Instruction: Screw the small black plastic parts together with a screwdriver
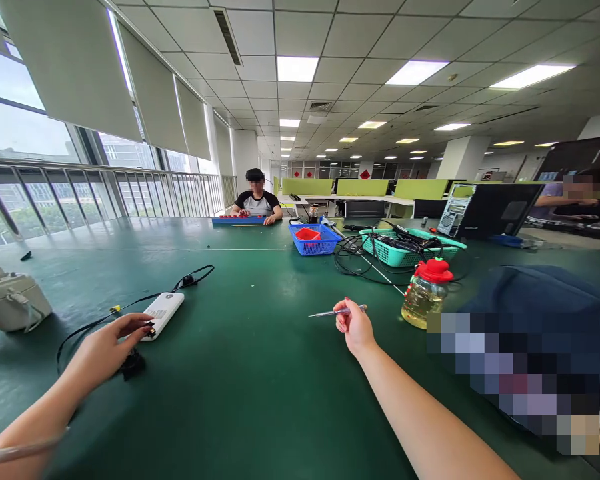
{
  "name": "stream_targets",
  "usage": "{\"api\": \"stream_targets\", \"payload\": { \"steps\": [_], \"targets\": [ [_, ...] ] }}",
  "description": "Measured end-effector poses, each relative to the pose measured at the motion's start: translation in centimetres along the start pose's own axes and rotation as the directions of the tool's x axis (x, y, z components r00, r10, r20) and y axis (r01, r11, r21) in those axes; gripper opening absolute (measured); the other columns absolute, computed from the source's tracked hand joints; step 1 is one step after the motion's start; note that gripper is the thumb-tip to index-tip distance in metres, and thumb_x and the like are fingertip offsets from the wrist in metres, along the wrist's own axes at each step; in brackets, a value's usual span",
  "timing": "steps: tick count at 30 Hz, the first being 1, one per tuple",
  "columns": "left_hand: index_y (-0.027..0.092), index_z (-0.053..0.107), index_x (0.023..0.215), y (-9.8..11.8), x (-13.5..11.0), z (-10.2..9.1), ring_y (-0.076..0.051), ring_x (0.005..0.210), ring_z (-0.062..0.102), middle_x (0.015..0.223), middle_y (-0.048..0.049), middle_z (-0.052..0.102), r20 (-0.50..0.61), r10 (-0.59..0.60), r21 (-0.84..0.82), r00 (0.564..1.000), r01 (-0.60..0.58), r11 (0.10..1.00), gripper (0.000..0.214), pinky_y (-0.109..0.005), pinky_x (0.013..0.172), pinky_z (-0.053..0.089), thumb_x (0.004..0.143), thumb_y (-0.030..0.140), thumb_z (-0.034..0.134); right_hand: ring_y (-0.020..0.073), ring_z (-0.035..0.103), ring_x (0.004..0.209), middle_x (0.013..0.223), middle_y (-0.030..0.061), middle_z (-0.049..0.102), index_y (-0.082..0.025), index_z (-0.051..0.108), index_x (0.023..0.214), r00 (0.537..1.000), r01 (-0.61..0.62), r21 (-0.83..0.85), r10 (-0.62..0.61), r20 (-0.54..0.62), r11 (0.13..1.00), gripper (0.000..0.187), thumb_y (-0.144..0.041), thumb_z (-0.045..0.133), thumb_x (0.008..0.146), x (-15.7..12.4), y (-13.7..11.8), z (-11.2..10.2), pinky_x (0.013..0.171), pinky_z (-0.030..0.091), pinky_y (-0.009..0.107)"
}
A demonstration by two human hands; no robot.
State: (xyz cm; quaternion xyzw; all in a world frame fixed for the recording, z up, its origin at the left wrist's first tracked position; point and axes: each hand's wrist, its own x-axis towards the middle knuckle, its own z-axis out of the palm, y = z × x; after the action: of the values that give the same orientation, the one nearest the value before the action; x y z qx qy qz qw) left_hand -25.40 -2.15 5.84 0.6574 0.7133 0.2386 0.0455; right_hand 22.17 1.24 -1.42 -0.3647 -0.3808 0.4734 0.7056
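Note:
My right hand (pixel 354 327) is closed around a slim silver screwdriver (pixel 323 313), held nearly level above the green tabletop. Its thin tip points left, and its rear end sticks out past my fingers. On the left, my left hand (pixel 111 343) pinches a small black and gold-coloured piece (pixel 151 329), too small to name. Directly behind those fingers lies a white power bank (pixel 166 309), partly covered by them. A black cable (pixel 96 321) runs past the power bank, and a dark object (pixel 133 364) sits partly hidden under my left hand.
A jar with a red lid (pixel 427 301) stands right of my right hand, near a dark blue bag (pixel 545 320). Farther back are a blue basket (pixel 314 247) and a green basket (pixel 390 253) of cables. A beige case (pixel 13 300) sits left. Another person (pixel 257 200) sits opposite.

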Motion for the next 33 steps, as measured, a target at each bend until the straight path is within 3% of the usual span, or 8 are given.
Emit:
{"api": "stream_targets", "payload": {
  "steps": [4, 9, 15, 20, 24, 29, 33],
  "targets": [
    [0.024, 0.063, 0.109, -1.5, -0.4, 0.5, -0.023, 0.092, 0.067, 0.1, 0.0, 0.075, -0.027, -0.06, -0.104, 0.998, 0.057, 0.993, 0.058, -0.027, 0.077, 0.049, 0.071, 0.064, 0.046, 0.0071, 0.029, 0.033, 0.038, -0.0047, 0.039, -0.019, 0.06, 0.055, 1.0, 0.002, -0.005, -0.002, 0.014, 1.0, 0.033, -0.046, 0.06, 0.073, 0.1, 0.0, 0.1, 0.035, 0.022, 0.023],
    [0.021, 0.066, 0.103, -2.6, -0.5, -0.1, -0.025, 0.097, 0.066, 0.102, -0.0047, 0.074, -0.046, -0.109, -0.144, 0.993, 0.102, 0.984, 0.072, -0.032, 0.084, 0.05, 0.067, 0.079, 0.043, 0.0066, 0.03, 0.033, 0.038, -0.0048, 0.04, -0.019, 0.06, 0.055, 1.0, -0.016, 0.003, 0.016, 0.007, 1.0, 0.033, -0.047, 0.061, 0.072, 0.1, -0.1, 0.0, 0.036, 0.022, 0.023],
    [0.025, 0.069, 0.098, -3.4, -0.8, -0.1, -0.023, 0.103, 0.063, 0.109, -0.0018, 0.067, 0.001, 0.026, -0.14, 1.0, -0.025, 0.99, 0.07, -0.031, 0.094, 0.049, 0.062, 0.082, 0.052, 0.0068, 0.031, 0.034, 0.039, -0.0045, 0.041, -0.019, 0.06, 0.056, 1.0, -0.024, 0.016, 0.025, -0.003, 1.0, 0.033, -0.046, 0.061, 0.074, -0.1, -0.3, 0.0, 0.036, 0.022, 0.023],
    [0.023, 0.067, 0.104, -3.5, -1.3, -0.1, -0.024, 0.102, 0.065, 0.113, -0.0031, 0.067, 0.08, -0.019, -0.303, 0.997, 0.043, 0.952, 0.082, -0.031, 0.09, 0.052, 0.051, 0.085, 0.061, 0.0072, 0.031, 0.034, 0.039, -0.0045, 0.04, -0.019, 0.06, 0.056, 1.0, -0.03, 0.014, 0.03, 0.004, 0.999, 0.032, -0.046, 0.061, 0.073, -0.1, -0.5, 0.2, 0.036, 0.022, 0.024],
    [0.024, 0.069, 0.101, -3.0, -1.7, -0.2, -0.026, 0.097, 0.066, 0.1, -0.0011, 0.074, 0.135, -0.058, -0.254, 0.989, 0.091, 0.963, 0.084, -0.035, 0.091, 0.051, 0.047, 0.088, 0.059, 0.0074, 0.032, 0.034, 0.039, -0.0043, 0.041, -0.019, 0.06, 0.056, 1.0, -0.027, 0.005, 0.027, 0.008, 1.0, 0.034, -0.048, 0.061, 0.073, -0.2, -0.5, 0.2, 0.036, 0.022, 0.024],
    [0.025, 0.071, 0.095, -2.5, -2.2, 0.5, -0.027, 0.099, 0.064, 0.1, -0.0007, 0.074, 0.022, -0.025, -0.17, 0.999, 0.028, 0.985, 0.087, -0.037, 0.098, 0.044, 0.049, 0.095, 0.045, 0.0068, 0.032, 0.033, 0.039, -0.0043, 0.041, -0.019, 0.06, 0.056, 0.999, -0.032, 0.011, 0.032, 0.007, 0.999, 0.035, -0.049, 0.062, 0.073, -0.1, -0.4, 0.1, 0.036, 0.023, 0.023],
    [0.026, 0.073, 0.098, -2.7, -1.9, 0.4, -0.028, 0.106, 0.063, 0.107, -0.0009, 0.073, 0.065, -0.002, -0.155, 0.998, 0.012, 0.988, 0.08, -0.036, 0.098, 0.045, 0.052, 0.088, 0.053, 0.0066, 0.033, 0.033, 0.039, -0.0042, 0.042, -0.018, 0.06, 0.057, 0.999, -0.03, 0.01, 0.03, 0.014, 0.999, 0.036, -0.049, 0.061, 0.075, 0.0, -0.3, 0.0, 0.036, 0.023, 0.023]
  ]
}}
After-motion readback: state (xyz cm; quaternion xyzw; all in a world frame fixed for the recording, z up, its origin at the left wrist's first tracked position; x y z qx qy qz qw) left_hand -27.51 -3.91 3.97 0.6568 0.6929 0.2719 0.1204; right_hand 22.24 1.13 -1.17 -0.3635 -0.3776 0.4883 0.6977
